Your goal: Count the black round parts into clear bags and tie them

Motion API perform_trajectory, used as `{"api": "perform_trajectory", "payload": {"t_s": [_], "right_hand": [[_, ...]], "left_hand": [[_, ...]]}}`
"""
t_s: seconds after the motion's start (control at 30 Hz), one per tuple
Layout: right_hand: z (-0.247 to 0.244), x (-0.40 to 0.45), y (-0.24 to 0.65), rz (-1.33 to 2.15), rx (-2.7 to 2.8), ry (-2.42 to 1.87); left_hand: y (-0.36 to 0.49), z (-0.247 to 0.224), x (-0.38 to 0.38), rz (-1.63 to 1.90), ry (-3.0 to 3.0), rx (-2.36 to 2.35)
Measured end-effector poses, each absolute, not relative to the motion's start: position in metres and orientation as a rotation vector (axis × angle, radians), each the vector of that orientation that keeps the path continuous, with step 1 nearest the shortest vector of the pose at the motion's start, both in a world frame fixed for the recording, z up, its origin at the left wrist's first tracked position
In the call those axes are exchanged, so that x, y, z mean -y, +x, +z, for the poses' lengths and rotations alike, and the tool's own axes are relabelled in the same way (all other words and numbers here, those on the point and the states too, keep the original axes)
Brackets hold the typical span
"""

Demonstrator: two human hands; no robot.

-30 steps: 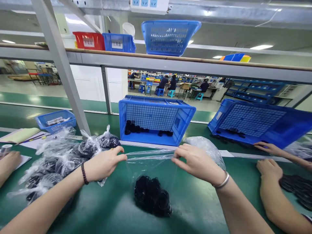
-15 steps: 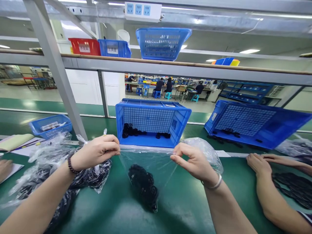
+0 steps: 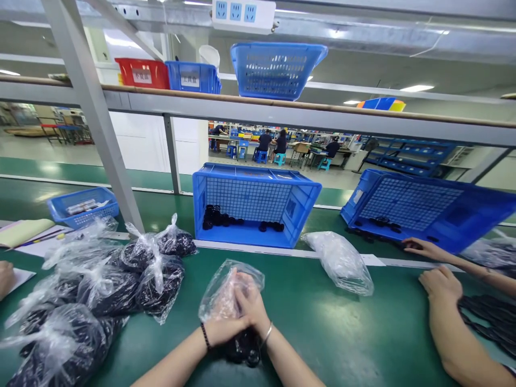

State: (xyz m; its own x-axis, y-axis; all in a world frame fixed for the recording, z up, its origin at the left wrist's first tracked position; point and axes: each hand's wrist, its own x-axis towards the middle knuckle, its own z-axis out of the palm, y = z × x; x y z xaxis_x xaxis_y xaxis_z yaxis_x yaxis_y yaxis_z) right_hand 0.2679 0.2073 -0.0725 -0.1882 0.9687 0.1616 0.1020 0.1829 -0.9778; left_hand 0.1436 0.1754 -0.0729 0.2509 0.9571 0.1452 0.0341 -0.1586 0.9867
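Observation:
Low over the green table, my two hands are together on a clear plastic bag point(image 3: 209, 298). My left hand point(image 3: 226, 322) is closed around the bag's upper part, its fingers partly seen through the film. From the other side, my right hand point(image 3: 253, 309) wraps the same part, with its thumb laid across. Below my wrists, black ring-like parts point(image 3: 244, 352) fill the bag's lower end, partly hidden by my hands. Several knotted bags of black parts point(image 3: 100, 285) are piled to the left. A bundle of flat clear bags point(image 3: 342, 263) lies to the right.
A blue crate point(image 3: 250, 236) on its side holds loose black parts ahead; another blue crate point(image 3: 443, 215) tilts at right. A co-worker's hands point(image 3: 439, 282) are at right, another person's hand point(image 3: 5, 279) at far left. A metal post point(image 3: 97, 118) rises left, near a blue basket point(image 3: 86, 215).
My hands held the bag's mouth stretched wide; they have come together lower down and gathered the film above the black parts. A co-worker's hand at right has reached toward the tilted crate.

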Motion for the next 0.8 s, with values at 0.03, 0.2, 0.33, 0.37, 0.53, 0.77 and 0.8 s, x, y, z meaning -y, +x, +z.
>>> {"api": "perform_trajectory", "payload": {"t_s": [0.03,0.2,0.33,0.37,0.53,0.77,0.8], "right_hand": [[-0.074,-0.209,0.262,1.122,1.506,-1.096],[-0.057,-0.205,0.268,1.224,1.308,-0.899],[-0.014,-0.202,0.277,1.125,1.356,-0.715],[-0.003,-0.204,0.277,1.075,1.446,-0.744],[0.031,-0.204,0.273,0.821,1.526,-0.829],[0.036,-0.196,0.292,0.574,1.811,-0.825],[0.034,-0.197,0.294,0.589,1.873,-0.826]], "left_hand": [[0.147,-0.069,-0.176,1.076,1.496,-1.038],[0.137,-0.051,-0.180,1.150,1.496,-0.930],[0.131,-0.026,-0.180,1.408,1.486,-0.821],[0.131,-0.018,-0.181,1.437,1.466,-0.804],[0.129,0.022,-0.176,1.566,1.042,-0.632],[0.119,0.038,-0.176,1.403,0.506,-0.114],[0.117,0.034,-0.179,1.385,0.517,-0.073]]}}
